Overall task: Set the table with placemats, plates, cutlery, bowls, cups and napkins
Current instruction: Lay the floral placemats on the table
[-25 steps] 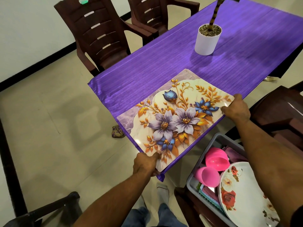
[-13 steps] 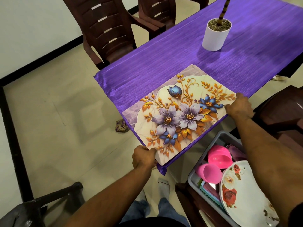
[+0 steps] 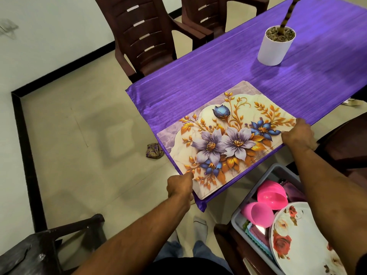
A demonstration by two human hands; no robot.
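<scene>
A floral placemat [image 3: 228, 135] with purple, blue and gold flowers lies flat on the near corner of the purple table [image 3: 218, 76]. My left hand [image 3: 179, 186] pinches its near-left corner at the table's edge. My right hand [image 3: 299, 134] grips its right edge. Below the table at the right, a grey bin [image 3: 241, 219] holds pink cups [image 3: 266, 203], a white rose-patterned plate [image 3: 301, 243], and folded cloths.
A white pot [image 3: 275, 47] with a plant stem stands further along the table. Dark brown chairs [image 3: 143, 34] line the far side, another chair [image 3: 349, 147] is at the right, and a dark stool [image 3: 39, 251] sits at lower left. A small cloth bundle [image 3: 154, 150] lies on the floor.
The view has shifted a little as my head moved. Both hands have stayed on the placemat's edges, and the mat lies in about the same spot on the table corner.
</scene>
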